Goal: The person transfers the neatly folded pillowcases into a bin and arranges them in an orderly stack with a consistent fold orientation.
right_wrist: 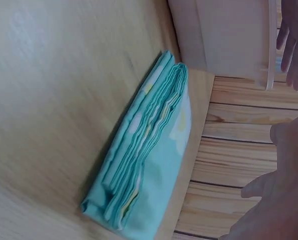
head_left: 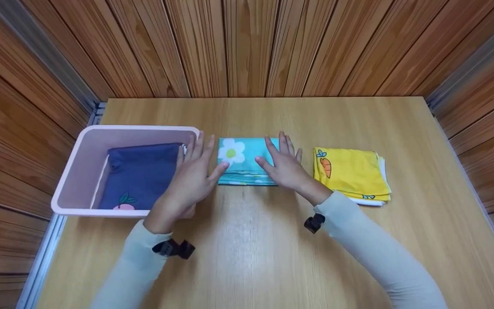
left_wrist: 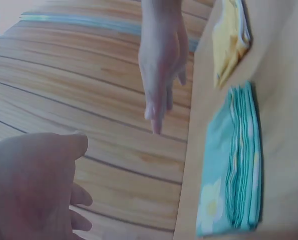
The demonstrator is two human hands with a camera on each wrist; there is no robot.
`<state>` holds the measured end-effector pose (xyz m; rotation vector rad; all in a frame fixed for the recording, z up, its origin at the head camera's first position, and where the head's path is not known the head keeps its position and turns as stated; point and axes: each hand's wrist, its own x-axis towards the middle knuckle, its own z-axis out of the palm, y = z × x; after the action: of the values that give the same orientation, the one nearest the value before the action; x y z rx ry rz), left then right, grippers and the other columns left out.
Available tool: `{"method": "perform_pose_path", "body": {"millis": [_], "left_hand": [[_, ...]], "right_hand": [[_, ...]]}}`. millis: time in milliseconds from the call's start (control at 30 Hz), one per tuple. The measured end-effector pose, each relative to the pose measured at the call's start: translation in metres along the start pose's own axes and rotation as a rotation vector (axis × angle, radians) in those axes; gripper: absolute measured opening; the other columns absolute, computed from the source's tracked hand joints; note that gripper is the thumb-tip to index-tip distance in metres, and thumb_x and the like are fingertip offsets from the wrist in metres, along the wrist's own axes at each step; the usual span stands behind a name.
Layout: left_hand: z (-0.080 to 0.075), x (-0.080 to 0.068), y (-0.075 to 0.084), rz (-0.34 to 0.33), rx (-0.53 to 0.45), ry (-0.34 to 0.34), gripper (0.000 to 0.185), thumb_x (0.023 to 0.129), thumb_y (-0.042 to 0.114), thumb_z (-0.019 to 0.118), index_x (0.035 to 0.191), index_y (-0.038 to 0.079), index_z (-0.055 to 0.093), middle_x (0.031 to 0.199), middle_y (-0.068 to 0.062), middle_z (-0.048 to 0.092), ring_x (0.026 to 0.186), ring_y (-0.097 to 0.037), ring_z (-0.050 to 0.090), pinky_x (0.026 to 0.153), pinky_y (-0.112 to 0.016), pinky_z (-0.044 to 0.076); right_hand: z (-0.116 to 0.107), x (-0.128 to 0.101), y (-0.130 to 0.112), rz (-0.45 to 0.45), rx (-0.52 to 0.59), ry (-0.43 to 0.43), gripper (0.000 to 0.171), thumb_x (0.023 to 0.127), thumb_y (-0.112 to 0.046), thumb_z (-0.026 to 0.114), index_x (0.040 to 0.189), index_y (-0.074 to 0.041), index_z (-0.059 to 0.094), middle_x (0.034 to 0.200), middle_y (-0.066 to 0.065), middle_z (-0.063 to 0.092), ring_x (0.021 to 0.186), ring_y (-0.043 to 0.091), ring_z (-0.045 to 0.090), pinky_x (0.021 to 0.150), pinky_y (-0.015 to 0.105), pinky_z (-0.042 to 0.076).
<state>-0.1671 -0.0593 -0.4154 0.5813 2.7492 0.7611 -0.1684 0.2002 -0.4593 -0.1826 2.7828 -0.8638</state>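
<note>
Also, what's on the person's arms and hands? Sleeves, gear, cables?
Left hand and right hand: bare, no gloves. Left sleeve and right sleeve: long, plain, pale grey-green, fairly close-fitting. Small black devices at both wrists: left unit, right unit. No cables visible.

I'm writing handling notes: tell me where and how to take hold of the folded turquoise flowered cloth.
Pinch the flowered cloth by its left and right ends, coming from both sides: it lies flat, its many layers stacked, so catching them all should keep it folded.
</note>
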Motion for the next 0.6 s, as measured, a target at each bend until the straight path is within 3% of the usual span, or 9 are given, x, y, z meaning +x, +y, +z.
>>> {"method": "perform_pose_path", "body": {"millis": [167, 400, 600], "left_hand": [[0.008, 0.0, 0.011, -0.005, -0.008, 0.011, 0.08, 0.104, 0.055, 0.046, 0.164, 0.014, 0.014, 0.171, -0.014, 0.0, 0.156, -0.033, -0.01, 0.123, -0.052, -0.009], [0.028, 0.0, 0.026, -0.024, -0.042, 0.078, 0.08, 0.102, 0.051, 0.054, 0.163, 0.013, 0.021, 0.171, -0.012, 0.002, 0.156, -0.031, -0.012, 0.124, -0.048, -0.007], [0.049, 0.007, 0.026, -0.001, -0.048, 0.061, 0.078, 0.101, 0.05, 0.056, 0.163, 0.014, 0.023, 0.171, -0.013, 0.003, 0.156, -0.03, -0.008, 0.125, -0.049, -0.003]], "right_hand": [[0.006, 0.004, 0.005, 0.011, 0.026, 0.016, 0.079, 0.105, -0.057, 0.041, 0.164, -0.011, 0.014, 0.168, 0.023, -0.012, 0.154, 0.042, -0.012, 0.116, 0.071, -0.008], [0.01, 0.003, 0.014, 0.037, 0.041, 0.022, 0.079, 0.106, -0.056, 0.041, 0.164, -0.011, 0.013, 0.168, 0.024, -0.01, 0.154, 0.042, -0.01, 0.117, 0.071, -0.004], [0.012, 0.001, 0.025, 0.068, 0.05, 0.019, 0.079, 0.106, -0.055, 0.04, 0.164, -0.01, 0.012, 0.167, 0.025, -0.011, 0.154, 0.044, -0.01, 0.116, 0.07, -0.005]]}}
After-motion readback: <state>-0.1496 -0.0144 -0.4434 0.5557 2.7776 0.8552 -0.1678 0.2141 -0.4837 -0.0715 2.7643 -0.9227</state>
